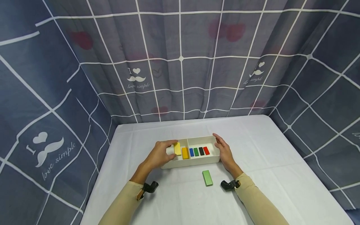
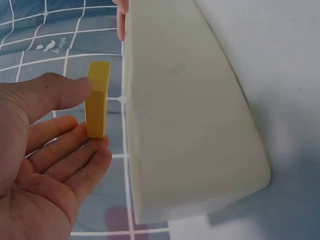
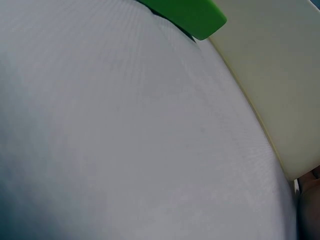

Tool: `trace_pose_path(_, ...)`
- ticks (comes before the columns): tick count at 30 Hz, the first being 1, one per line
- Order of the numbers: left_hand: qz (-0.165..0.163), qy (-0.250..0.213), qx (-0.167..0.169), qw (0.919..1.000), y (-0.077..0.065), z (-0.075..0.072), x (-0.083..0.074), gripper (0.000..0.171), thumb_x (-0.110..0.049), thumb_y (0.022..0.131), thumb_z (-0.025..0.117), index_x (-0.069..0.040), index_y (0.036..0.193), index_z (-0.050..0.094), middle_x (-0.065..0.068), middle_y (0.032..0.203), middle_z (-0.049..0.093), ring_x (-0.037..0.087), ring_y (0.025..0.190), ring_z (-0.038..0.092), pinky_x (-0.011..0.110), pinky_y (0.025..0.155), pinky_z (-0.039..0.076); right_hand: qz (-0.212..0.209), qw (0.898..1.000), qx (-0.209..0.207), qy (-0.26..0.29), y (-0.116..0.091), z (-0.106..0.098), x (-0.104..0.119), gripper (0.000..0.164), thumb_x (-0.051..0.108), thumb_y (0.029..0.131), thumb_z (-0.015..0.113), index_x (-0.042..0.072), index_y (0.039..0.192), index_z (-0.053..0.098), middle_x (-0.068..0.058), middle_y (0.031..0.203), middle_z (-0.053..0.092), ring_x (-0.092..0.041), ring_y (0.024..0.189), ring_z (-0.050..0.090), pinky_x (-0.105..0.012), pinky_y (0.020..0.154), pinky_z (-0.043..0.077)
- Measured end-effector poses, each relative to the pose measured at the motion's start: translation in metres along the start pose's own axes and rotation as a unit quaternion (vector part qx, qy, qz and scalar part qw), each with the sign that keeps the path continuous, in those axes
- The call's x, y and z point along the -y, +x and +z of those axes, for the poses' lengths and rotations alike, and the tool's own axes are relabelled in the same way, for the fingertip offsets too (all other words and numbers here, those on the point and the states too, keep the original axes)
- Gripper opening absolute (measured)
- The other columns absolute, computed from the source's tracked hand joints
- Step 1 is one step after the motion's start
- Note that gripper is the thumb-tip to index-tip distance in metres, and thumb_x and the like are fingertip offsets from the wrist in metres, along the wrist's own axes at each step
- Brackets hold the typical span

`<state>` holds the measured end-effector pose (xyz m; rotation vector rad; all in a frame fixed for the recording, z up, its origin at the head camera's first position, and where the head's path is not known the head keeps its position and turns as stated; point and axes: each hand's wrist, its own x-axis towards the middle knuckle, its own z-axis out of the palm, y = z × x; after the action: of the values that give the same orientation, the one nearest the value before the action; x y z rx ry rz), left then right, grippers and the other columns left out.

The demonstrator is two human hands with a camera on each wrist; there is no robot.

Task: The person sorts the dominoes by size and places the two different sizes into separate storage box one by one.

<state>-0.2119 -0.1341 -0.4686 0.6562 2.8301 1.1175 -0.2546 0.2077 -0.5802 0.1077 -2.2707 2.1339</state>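
Observation:
A yellow block point(image 1: 177, 149) is pinched by my left hand point(image 1: 158, 154), over the left compartment of a long white divided box point(image 1: 194, 162). In the left wrist view the block point(image 2: 97, 100) stands on end between thumb and fingertips, above the box's rim. My right hand point(image 1: 225, 153) holds the box's right end, its fingers along the outside and the thumb at the rim. A deeper yellow block point(image 1: 185, 153) lies in the left compartment beside the divider. Blue point(image 1: 192, 152), green point(image 1: 196, 152), black point(image 1: 201, 151) and red point(image 1: 206, 150) blocks stand in a row in the right compartment.
A light green block point(image 1: 207, 178) lies on the white tablecloth point(image 1: 180, 197) in front of the box, between my forearms. Dark wrist cameras point(image 1: 151, 187) sit on both wrists. Grid-patterned curtains point(image 1: 168, 37) hang behind the table and on both sides.

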Motion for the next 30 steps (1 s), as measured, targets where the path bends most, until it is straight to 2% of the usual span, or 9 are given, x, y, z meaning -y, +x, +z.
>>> trace_pose_path(9, -0.019, -0.025, 0.021, 0.9993, 0.008, 0.008, 0.013, 0.064, -0.008, 0.094, 0.087, -0.006, 0.153, 0.064, 0.012, 0.153, 0.067, 0.035, 0.139, 0.066, 0.052, 0.115, 0.056, -0.003, 1.000, -0.002, -0.003, -0.001, 0.001, 0.001, 0.054, 0.008, 0.114, 0.043, 0.013, 0.168, 0.046, -0.008, 0.181, 0.031, -0.027, 0.171, 0.019, -0.050, 0.140, 0.011)
trace_pose_path(15, -0.012, -0.040, 0.033, 0.9986, 0.014, 0.013, 0.020, 0.064, -0.004, 0.094, 0.086, -0.002, 0.154, 0.062, 0.013, 0.153, 0.067, 0.040, 0.137, 0.068, 0.051, 0.112, 0.058, -0.005, 1.000, -0.004, -0.004, 0.000, 0.000, 0.002, 0.053, 0.008, 0.114, 0.043, 0.013, 0.167, 0.046, -0.008, 0.180, 0.032, -0.027, 0.171, 0.019, -0.050, 0.140, 0.012)
trace_pose_path(22, 0.005, -0.022, 0.053, 0.9983, 0.021, 0.017, 0.026, 0.062, -0.001, 0.092, 0.086, 0.002, 0.150, 0.064, 0.016, 0.151, 0.068, 0.038, 0.134, 0.069, 0.050, 0.110, 0.060, 0.001, 1.000, -0.002, -0.001, 0.001, 0.000, 0.003, 0.053, 0.008, 0.115, 0.043, 0.011, 0.167, 0.045, -0.008, 0.181, 0.031, -0.028, 0.171, 0.018, -0.050, 0.140, 0.012)
trace_pose_path(27, -0.005, 0.003, 0.062, 0.9981, 0.025, 0.020, 0.028, 0.060, -0.002, 0.092, 0.086, 0.001, 0.148, 0.066, 0.015, 0.148, 0.070, 0.036, 0.128, 0.071, 0.049, 0.109, 0.061, 0.001, 1.000, 0.002, -0.003, 0.001, -0.001, 0.004, 0.053, 0.009, 0.115, 0.043, 0.012, 0.168, 0.045, -0.008, 0.181, 0.031, -0.028, 0.171, 0.018, -0.050, 0.140, 0.012)
trace_pose_path(30, -0.012, 0.006, 0.072, 0.9973, 0.027, 0.020, 0.025, 0.059, 0.000, 0.091, 0.087, 0.002, 0.147, 0.067, 0.017, 0.147, 0.070, 0.038, 0.132, 0.069, 0.052, 0.113, 0.058, 0.004, 1.000, 0.002, -0.004, 0.001, -0.002, 0.004, 0.053, 0.008, 0.115, 0.043, 0.012, 0.168, 0.045, -0.008, 0.181, 0.030, -0.029, 0.171, 0.018, -0.051, 0.140, 0.012)
